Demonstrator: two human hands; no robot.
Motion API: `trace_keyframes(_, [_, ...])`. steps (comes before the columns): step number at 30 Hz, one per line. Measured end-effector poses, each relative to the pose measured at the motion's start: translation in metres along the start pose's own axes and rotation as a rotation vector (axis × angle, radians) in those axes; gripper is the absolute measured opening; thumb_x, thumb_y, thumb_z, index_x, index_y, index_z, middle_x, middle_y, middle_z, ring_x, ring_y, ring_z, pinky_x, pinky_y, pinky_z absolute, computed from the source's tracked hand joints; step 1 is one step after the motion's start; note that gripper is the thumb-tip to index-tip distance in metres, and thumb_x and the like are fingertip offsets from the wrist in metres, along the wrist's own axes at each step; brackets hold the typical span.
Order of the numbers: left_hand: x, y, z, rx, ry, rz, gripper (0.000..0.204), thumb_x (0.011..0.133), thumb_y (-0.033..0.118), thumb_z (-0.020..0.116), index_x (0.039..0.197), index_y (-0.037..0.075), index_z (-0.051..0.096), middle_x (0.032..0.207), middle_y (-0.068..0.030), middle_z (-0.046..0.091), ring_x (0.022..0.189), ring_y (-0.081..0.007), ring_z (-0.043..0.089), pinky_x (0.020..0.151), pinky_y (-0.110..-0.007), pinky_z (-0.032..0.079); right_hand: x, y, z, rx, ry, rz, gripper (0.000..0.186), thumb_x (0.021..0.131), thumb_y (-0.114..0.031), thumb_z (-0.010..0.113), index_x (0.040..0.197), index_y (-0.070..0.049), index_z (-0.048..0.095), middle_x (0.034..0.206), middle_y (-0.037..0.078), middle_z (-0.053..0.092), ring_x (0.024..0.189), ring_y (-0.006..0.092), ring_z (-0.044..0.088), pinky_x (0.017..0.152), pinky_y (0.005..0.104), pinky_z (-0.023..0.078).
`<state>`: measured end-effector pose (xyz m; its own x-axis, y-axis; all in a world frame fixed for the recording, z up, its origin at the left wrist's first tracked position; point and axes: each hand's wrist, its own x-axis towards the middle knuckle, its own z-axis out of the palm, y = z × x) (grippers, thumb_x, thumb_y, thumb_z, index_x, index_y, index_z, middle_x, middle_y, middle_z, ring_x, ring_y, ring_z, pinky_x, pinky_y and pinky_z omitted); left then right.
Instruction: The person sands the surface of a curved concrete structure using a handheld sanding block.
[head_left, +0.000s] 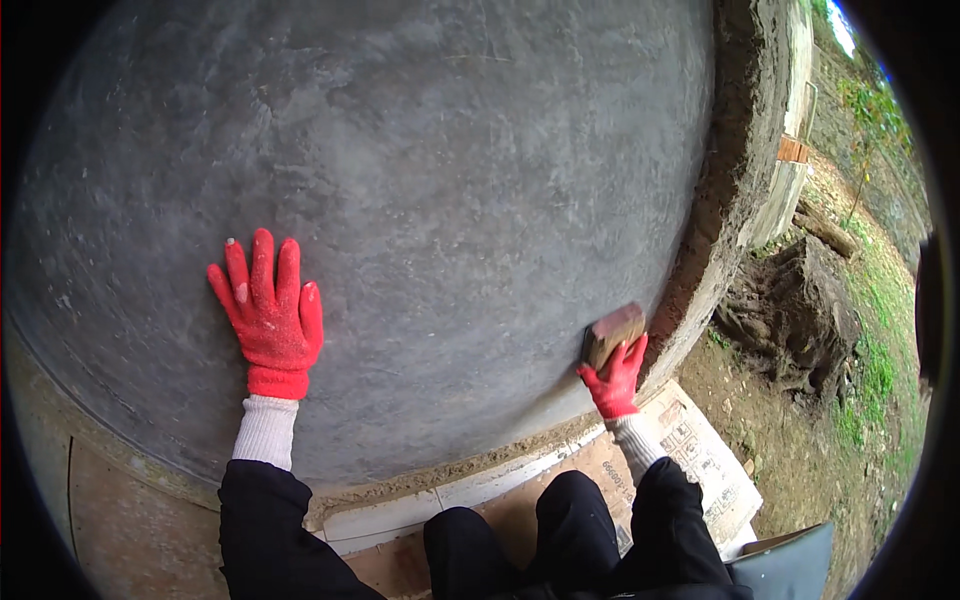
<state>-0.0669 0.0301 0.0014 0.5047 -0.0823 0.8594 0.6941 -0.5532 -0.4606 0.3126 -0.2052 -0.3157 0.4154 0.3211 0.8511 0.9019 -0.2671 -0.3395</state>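
Evidently gripping the block [613, 330] in the curled right hand [614, 382], near the rough edge [702, 250].
Resting the left hand [271, 322] spread and empty on grey cement [450, 200] — well left of the block, slanted lengthwise up-right.

You are outdoors, at what looks like a building site. In front of you spreads a broad, smooth, grey cement-like surface [450, 180], bordered on the right by a rough, brown, crumbly mortar edge [728, 190]. A pale, printed, cardboard-like sheet [695, 455] lies near you on the right. Farther right, you have bare brown soil [735, 400], patchy green grass [878, 385], a dark brown, gnarled, stump-like lump [795, 310] and a leafy green plant [875, 110].
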Motion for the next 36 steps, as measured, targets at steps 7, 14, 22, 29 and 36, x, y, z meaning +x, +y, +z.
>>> trace_keyframes(7, [0.001,-0.004,-0.006,0.014,-0.016,-0.01,0.053,0.09,0.024,0.055,0.139,0.007,0.044,0.15,-0.0167,0.034,0.138,-0.0479,0.026,0.111,-0.066,0.016,0.188,-0.058,-0.063,-0.039,0.332,-0.318,0.095,0.07,-0.037,0.08,0.148,-0.008,0.032,0.144,0.044,0.023,0.123,0.0571,0.041,0.099,0.0558,0.039])
trace_keyframes(14, [-0.001,0.0,0.001,0.001,-0.028,-0.019,0.053,0.089,0.025,0.056,0.137,0.007,0.045,0.149,-0.0168,0.035,0.138,-0.0479,0.026,0.111,-0.067,0.017,0.309,-0.099,-0.102,-0.055,0.555,-0.152,0.084,0.072,-0.033,0.08,0.141,-0.004,0.042,0.145,0.035,0.032,0.122,0.0502,0.046,0.1,0.049,0.041])
trace_keyframes(22, [0.0,0.002,0.001,-0.052,-0.048,-0.033,0.051,0.088,0.027,0.058,0.134,0.008,0.049,0.148,-0.0151,0.036,0.137,-0.0471,0.027,0.11,-0.067,0.018,0.029,-0.029,-0.003,-0.044,0.081,-0.096,0.107,0.069,-0.038,0.081,0.153,-0.012,0.019,0.146,0.043,0.017,0.131,0.0587,0.03,0.104,0.0611,0.033])
trace_keyframes(29, [0.001,-0.004,-0.005,-0.029,-0.057,-0.038,0.051,0.087,0.028,0.059,0.133,0.009,0.05,0.146,-0.014,0.038,0.137,-0.0466,0.028,0.109,-0.066,0.019,0.269,-0.152,-0.09,-0.037,0.402,-0.241,0.089,0.067,-0.034,0.081,0.141,-0.005,0.041,0.142,0.04,0.03,0.116,0.054,0.048,0.094,0.053,0.043])
trace_keyframes(36, [0.0,-0.003,-0.006,-0.034,-0.056,-0.046,0.049,0.088,0.029,0.058,0.132,0.009,0.051,0.146,-0.014,0.038,0.135,-0.0462,0.029,0.109,-0.067,0.02,0.205,-0.154,-0.047,-0.001,0.444,-0.108,0.091,0.072,-0.039,0.079,0.146,-0.007,0.036,0.145,0.038,0.028,0.125,0.0541,0.041,0.102,0.0551,0.038])
